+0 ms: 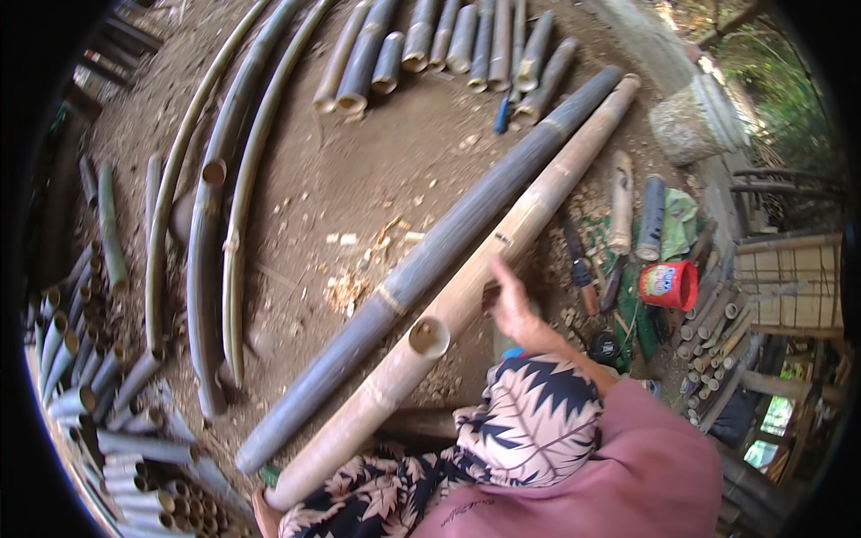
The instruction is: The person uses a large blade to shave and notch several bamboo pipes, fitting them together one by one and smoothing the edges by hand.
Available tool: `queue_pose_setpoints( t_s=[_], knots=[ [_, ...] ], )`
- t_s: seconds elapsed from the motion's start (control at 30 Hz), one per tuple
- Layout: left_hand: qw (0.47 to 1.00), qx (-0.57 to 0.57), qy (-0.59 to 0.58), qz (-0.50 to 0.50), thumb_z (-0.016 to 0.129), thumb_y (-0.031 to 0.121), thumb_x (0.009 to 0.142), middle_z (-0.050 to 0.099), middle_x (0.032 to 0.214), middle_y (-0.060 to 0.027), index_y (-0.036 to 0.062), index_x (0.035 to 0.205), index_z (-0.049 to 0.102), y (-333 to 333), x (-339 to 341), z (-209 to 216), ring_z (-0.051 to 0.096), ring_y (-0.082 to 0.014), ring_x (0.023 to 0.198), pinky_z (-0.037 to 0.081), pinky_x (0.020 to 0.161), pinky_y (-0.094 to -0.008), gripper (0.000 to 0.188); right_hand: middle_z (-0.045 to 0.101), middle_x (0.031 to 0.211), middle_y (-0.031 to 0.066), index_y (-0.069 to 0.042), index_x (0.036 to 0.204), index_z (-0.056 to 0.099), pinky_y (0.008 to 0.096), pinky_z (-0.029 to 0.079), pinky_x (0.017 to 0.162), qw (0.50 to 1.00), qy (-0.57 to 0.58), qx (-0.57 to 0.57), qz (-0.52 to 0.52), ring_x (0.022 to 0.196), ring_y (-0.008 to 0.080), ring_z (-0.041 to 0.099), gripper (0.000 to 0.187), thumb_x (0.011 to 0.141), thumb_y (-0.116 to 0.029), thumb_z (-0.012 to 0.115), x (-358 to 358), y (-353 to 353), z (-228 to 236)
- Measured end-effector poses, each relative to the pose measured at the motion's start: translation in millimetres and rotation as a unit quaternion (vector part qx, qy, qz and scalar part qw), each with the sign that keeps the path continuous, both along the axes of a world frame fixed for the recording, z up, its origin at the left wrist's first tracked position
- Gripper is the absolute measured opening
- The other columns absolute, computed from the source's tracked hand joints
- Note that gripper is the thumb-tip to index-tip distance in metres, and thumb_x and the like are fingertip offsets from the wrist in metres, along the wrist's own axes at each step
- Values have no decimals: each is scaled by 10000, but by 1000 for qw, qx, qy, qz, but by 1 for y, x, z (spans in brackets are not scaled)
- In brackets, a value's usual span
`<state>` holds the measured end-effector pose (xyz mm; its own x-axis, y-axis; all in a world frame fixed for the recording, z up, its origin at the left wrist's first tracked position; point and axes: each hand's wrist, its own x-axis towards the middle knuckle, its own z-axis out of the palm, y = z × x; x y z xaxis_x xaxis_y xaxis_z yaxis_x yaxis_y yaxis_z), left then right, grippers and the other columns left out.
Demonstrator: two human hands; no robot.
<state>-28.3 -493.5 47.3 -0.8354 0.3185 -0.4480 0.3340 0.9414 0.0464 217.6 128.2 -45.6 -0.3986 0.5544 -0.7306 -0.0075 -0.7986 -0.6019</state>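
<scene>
A long tan bamboo pole (552, 193) slants from my lap at lower left toward the far right. A round opening (429, 337) shows partway along it, and a small dark mark lies farther up. My right hand (511, 300) is at the pole's near side, fingers stretched out and apart, with no tool in it. Close alongside on the far side lies a dark grey bamboo pole (462, 220). My left hand cannot be made out; a bit of bare skin at the pole's lower left end may be a foot.
Wood chips (345, 291) litter the dirt floor. Cut bamboo tubes (417, 45) line the far side, with long poles (215, 233) and stacked tubes (134, 484) at left. At right are a red bucket (668, 285), a knife (578, 269), two short tubes and a white sack (695, 121).
</scene>
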Motion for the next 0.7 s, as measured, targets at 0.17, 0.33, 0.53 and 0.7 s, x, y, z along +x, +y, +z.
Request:
queue_pose_setpoints(
  t_s=[0.17,0.33,0.53,0.7],
  knots=[
    [924,137,-318,164,938,162,387,618,1146,-150,-26,1263,515,-39,-46,-35,595,-270,1083,485,954,-393,991,404,1448,281,2,1502,284,560,303,1117,999,-35,-28,27,1317,438,421,1151,773,-862,500,26,18,5],
    [737,336,-417,413,849,167,578,635,1145,-79,77,1311,517,-18,-34,-42,614,-266,1061,515,873,-418,810,453,1443,196,-19,1492,318,557,330,1112,995,-40,63,-60,1330,359,439,980,831,-646,679,29,66,-9],
    [601,452,-256,607,617,499,924,613,1274,-83,172,1320,547,-27,-12,-90,627,-274,1082,517,890,-478,519,560,1326,173,-14,1380,444,576,437,1011,980,-140,123,-73,1196,326,568,795,832,-486,771,8,91,-30],
    [647,496,-153,559,593,400,949,490,1410,-138,166,1494,367,-19,-42,-116,539,-362,1229,529,909,-528,634,519,1366,200,20,1388,421,624,443,991,958,-249,127,-68,1207,343,558,858,798,-472,804,-6,88,-28]
  ],
)
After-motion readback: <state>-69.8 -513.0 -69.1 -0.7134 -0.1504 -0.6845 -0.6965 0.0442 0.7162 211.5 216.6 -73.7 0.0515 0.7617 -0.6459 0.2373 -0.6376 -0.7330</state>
